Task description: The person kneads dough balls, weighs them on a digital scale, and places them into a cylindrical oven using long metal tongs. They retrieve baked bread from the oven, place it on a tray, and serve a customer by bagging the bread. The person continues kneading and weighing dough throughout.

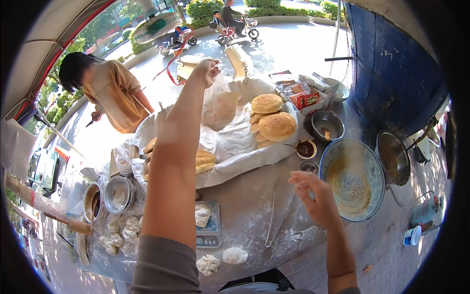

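My left hand (206,72) is stretched far forward and grips the top of a clear plastic bag (220,86). A paper-like packet (220,108) with red print shows through the bag; what it contains cannot be told. Below hangs a large cloth-lined basket (235,172), with round sesame flatbreads (277,126) stacked on its right side and more flatbreads (205,158) partly behind my forearm. My right hand (312,198) is held above the worktop, fingers apart and holding nothing. Metal tongs (272,235) lie to its left, and a large enamel basin (367,161) stands to its right.
Dough pieces (123,233) lie at the left; another dough lump (202,215) sits on a digital scale (208,241). A steel bowl (328,123), sauce cup (305,149) and packaged sausages (295,90) stand back right. A person (114,93) stands beyond the stall; scooters (238,31) are on the road.
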Motion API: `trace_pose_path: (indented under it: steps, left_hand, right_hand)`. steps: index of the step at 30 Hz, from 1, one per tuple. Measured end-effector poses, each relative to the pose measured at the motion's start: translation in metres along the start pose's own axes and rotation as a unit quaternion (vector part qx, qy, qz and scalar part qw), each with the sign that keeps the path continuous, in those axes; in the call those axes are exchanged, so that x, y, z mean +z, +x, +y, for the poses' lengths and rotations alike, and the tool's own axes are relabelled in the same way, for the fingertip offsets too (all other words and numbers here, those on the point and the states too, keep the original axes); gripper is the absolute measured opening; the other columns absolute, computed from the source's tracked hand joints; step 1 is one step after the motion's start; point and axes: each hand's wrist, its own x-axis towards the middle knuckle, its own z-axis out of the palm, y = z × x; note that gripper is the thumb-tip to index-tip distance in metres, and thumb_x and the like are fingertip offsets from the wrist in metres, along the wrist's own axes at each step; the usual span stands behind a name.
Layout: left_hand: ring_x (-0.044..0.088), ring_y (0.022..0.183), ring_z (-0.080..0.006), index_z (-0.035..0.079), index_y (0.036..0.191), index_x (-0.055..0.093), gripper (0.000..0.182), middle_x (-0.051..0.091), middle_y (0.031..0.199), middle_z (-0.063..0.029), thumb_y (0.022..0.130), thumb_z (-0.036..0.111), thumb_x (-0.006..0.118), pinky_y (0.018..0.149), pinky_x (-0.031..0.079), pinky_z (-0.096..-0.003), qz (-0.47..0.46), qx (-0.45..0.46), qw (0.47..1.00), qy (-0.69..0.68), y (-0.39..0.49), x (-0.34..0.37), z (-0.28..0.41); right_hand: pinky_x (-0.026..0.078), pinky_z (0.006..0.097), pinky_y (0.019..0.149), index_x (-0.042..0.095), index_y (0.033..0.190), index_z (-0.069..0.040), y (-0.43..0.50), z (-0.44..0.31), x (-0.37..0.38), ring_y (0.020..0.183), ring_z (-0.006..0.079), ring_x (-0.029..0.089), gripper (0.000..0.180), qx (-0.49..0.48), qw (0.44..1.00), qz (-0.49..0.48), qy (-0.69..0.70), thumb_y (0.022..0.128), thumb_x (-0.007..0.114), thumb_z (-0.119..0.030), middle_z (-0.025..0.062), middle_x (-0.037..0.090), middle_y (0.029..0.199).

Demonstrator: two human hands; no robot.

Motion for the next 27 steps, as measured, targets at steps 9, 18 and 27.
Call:
trace_pose_path:
  steps: [9,18,27]
  left_hand:
    - [0.019,0.137,-0.0309,0.001,0.145,0.014,0.073,0.019,0.15,-0.0146,0.091,0.034,0.05,0.112,0.014,-0.0495,0.043,0.033,0.997,0.05,0.045,-0.05,-0.051]
    - [0.054,0.111,-0.0234,0.0,0.129,0.048,0.048,0.056,0.121,-0.0148,0.097,0.035,0.047,0.095,0.044,-0.0326,-0.269,0.033,0.82,0.504,-0.154,-0.1,-0.064]
    - [0.056,0.112,-0.0261,-0.001,0.128,0.048,0.049,0.057,0.123,-0.0172,0.094,0.034,0.052,0.094,0.044,-0.0351,-0.145,-0.034,0.822,0.55,-0.37,-0.232,-0.119]
  right_hand:
    - [0.05,0.0287,0.071,0.056,0.115,0.001,-0.088,0.082,0.024,0.085,0.0181,0.064,0.027,0.268,0.96,-0.055,0.063,0.089,0.056,-0.008,0.0135,0.066,0.099]
    - [0.048,0.0347,0.077,0.05,0.117,-0.002,-0.098,0.102,0.117,0.086,0.0261,0.059,0.04,0.187,0.964,-0.032,-0.185,0.083,0.064,-0.016,0.013,0.053,0.106]
    - [0.046,0.0374,0.081,0.055,0.106,0.0,-0.08,0.061,0.15,0.096,0.0299,0.057,0.024,0.142,0.97,-0.029,-0.194,0.084,0.06,-0.009,0.0135,0.056,0.098]
